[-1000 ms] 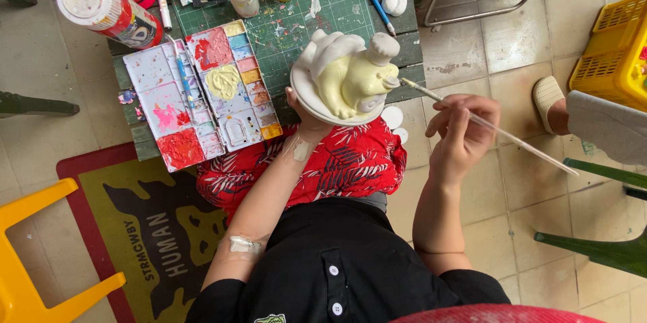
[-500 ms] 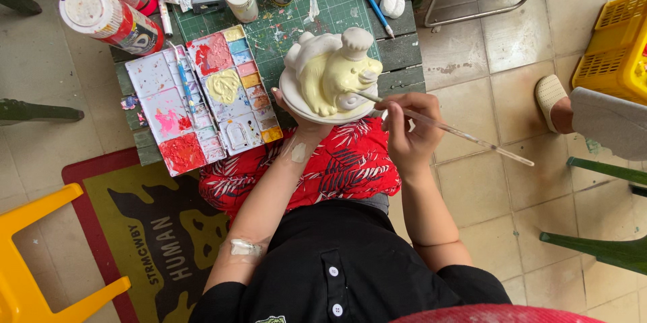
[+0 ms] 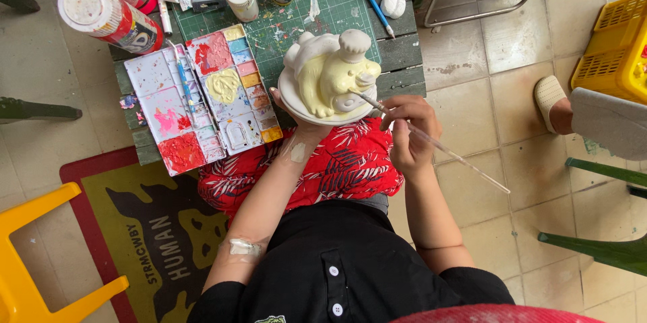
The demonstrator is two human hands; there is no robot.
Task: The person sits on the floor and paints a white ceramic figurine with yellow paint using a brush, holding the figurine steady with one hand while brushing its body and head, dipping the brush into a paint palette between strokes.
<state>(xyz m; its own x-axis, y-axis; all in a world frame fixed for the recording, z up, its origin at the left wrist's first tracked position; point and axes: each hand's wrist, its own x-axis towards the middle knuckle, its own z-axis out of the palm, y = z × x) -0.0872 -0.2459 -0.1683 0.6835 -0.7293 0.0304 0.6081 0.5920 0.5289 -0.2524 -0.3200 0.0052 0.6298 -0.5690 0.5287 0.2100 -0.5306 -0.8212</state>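
Over my lap, just off the near edge of the green mat (image 3: pixel 317 9), I hold a plaster figure (image 3: pixel 330 73) on its round base. My left hand (image 3: pixel 286 104) sits under that base, mostly hidden, so I cannot tell how its fingers lie. The figure looks stiff, brittle and fairly weighty, best borne from beneath. Left of it lies the palette (image 3: pixel 195 94). My right hand (image 3: pixel 404 127) pinches a thin brush (image 3: pixel 431 141), tip touching the figure.
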